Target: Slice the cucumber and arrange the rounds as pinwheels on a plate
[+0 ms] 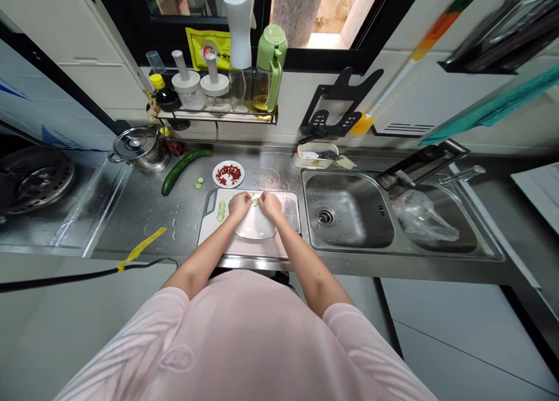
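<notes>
My left hand [240, 205] and my right hand [270, 205] meet over the far rim of a white plate [255, 227]. Fingers of both hands are pinched on small pale-green cucumber slices [254, 200] between them; how many each holds is too small to tell. The plate rests on a white cutting board [213, 233]. Left of my left hand, a short row of cucumber slices [221, 210] lies on the board. To the right of my right hand is a wide cleaver blade [291, 212], lying flat on the board.
Behind the board stands a small plate of chopped red pieces [228, 174]. A whole cucumber [183, 169] and a lidded pot [140, 149] are at left. The sink [349, 212] lies right, a plastic bag [425, 217] in its second basin. A condiment rack [218, 117] hangs above.
</notes>
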{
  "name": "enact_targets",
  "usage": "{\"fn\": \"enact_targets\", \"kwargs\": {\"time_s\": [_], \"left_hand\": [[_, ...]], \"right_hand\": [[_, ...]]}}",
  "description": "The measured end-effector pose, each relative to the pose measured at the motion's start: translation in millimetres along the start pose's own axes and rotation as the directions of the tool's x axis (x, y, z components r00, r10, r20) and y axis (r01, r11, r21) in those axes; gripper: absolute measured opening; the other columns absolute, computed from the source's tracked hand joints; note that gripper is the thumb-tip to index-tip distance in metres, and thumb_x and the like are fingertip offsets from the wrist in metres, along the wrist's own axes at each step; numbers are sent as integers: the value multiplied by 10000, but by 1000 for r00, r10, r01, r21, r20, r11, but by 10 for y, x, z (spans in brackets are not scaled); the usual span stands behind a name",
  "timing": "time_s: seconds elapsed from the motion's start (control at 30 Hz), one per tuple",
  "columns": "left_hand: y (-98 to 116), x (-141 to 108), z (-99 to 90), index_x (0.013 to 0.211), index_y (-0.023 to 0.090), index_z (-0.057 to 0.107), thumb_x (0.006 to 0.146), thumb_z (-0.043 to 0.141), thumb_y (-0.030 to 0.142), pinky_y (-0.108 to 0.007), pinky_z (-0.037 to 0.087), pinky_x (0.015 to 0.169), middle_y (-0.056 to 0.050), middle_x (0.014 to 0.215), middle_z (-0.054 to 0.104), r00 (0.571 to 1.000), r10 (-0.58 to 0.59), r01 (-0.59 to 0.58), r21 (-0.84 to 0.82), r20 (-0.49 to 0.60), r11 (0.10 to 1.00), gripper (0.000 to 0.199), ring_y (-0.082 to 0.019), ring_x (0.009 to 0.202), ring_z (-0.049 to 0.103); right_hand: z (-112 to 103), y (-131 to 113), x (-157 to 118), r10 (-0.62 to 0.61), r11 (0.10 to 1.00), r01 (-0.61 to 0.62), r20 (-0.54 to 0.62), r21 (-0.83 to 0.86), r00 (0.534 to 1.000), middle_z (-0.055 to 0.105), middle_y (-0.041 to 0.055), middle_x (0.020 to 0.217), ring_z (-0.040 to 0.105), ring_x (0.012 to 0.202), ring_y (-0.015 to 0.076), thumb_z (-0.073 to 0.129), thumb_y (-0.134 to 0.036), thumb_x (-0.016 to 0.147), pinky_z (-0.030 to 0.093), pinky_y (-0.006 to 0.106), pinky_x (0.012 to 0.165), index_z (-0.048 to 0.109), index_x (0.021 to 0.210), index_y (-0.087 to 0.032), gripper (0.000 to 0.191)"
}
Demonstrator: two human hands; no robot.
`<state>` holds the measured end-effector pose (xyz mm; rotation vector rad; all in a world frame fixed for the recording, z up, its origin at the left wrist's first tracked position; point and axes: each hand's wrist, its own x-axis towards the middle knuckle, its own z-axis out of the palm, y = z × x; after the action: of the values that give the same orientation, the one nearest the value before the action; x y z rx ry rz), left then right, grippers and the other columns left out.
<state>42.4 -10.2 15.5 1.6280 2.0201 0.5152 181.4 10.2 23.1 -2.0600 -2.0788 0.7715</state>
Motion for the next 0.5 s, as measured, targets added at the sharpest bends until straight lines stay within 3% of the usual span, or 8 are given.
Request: {"fn": "enact_targets", "kwargs": {"time_s": [0.5], "left_hand": [[6,9,-2,878,231,680,802,533,218,-277,381,687,-65,924,701,1000,18,-19,86,7,996,166,-201,833,605]], "right_hand": [[82,24,45,-12,999,12,-5,-38,1000,675,98,963,618,908,217,488,-352,897,408,269,726,619,995,-201,223]]}}
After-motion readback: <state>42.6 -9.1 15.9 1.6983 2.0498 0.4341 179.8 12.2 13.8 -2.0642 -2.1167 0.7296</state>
